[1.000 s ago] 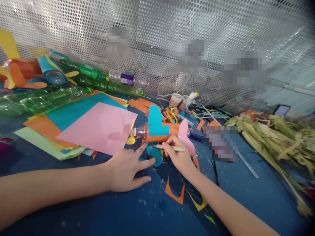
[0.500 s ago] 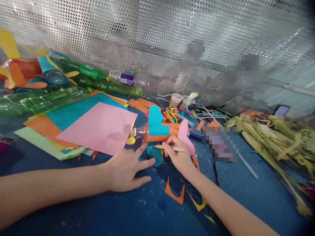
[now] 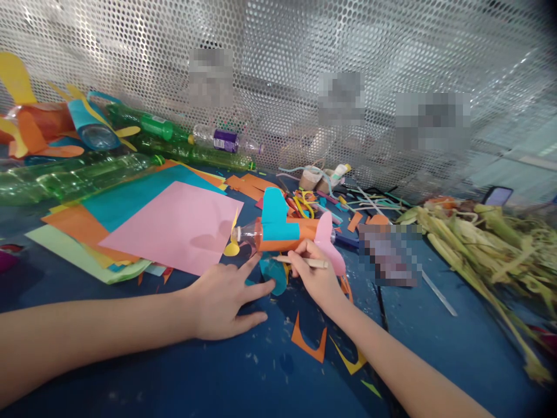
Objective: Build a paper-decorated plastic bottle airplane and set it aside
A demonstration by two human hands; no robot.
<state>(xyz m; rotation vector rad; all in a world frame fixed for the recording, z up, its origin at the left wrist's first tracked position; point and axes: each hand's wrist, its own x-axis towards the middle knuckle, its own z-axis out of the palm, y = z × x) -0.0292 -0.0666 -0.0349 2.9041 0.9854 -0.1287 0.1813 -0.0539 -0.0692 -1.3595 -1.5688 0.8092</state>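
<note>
A toy plane made from a plastic bottle [image 3: 289, 238] lies crosswise on the blue table. Orange paper wraps it, with a blue paper wing [image 3: 274, 206], a pink paper tail [image 3: 329, 244] and a yellow propeller [image 3: 232, 248] at the cap. My left hand [image 3: 226, 299] is spread out with its palm down, a finger on the blue paper wing [image 3: 273, 271] on the near side. Between thumb and fingers, my right hand [image 3: 314, 273] pinches a pale, pen-like stick [image 3: 317, 264]. Its tip points left, close above that near wing; whether it touches cannot be made out.
Coloured paper sheets [image 3: 174, 226] are stacked to the left, with green bottles [image 3: 100, 177] and another paper-covered bottle model [image 3: 93, 125] behind. Paper scraps [image 3: 310, 342] lie in front. Dried husks [image 3: 474, 249] cover the right side. A perforated metal screen [image 3: 278, 75] stands at the back.
The pale stick in my right hand has shifted very slightly to the right. My left hand and the bottle plane look unchanged.
</note>
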